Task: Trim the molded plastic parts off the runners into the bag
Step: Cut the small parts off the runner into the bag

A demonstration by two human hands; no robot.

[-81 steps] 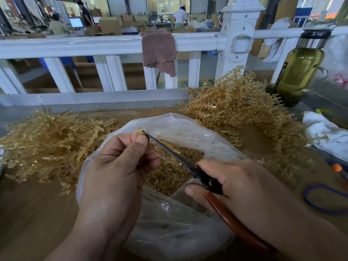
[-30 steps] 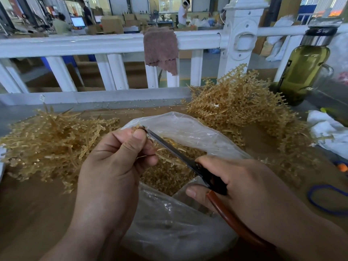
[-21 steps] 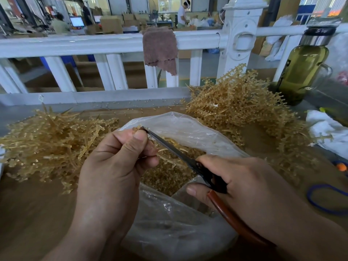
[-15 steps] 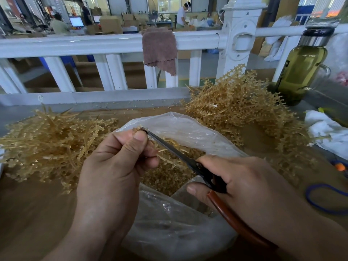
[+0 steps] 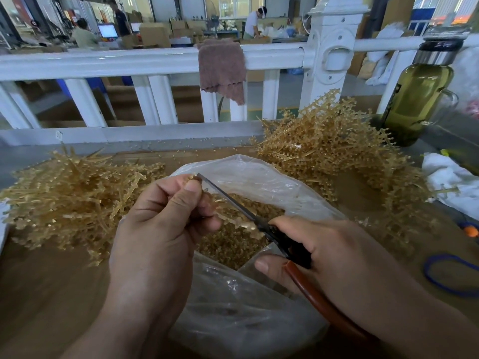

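- I see my left hand (image 5: 155, 242) clenched on a thin amber runner (image 5: 233, 222), with thumb and fingers pinching it over the mouth of the bag (image 5: 261, 177).
- My right hand (image 5: 337, 263) grasps the scissors (image 5: 228, 198) by their dark and red-brown handles. The blade slants up and left, its tip just beside the runner's top end at my left thumb.
- Both hands hang near each other above the bag, apart.
- The clear bag lies open on the desk (image 5: 39, 294) and holds a heap of small amber parts (image 5: 233, 246).
- One pile of runners (image 5: 72, 198) lies left of the bag, and a taller pile (image 5: 337, 151) lies behind and to its right.
- A bottle (image 5: 414, 99) of greenish liquid stands far right.
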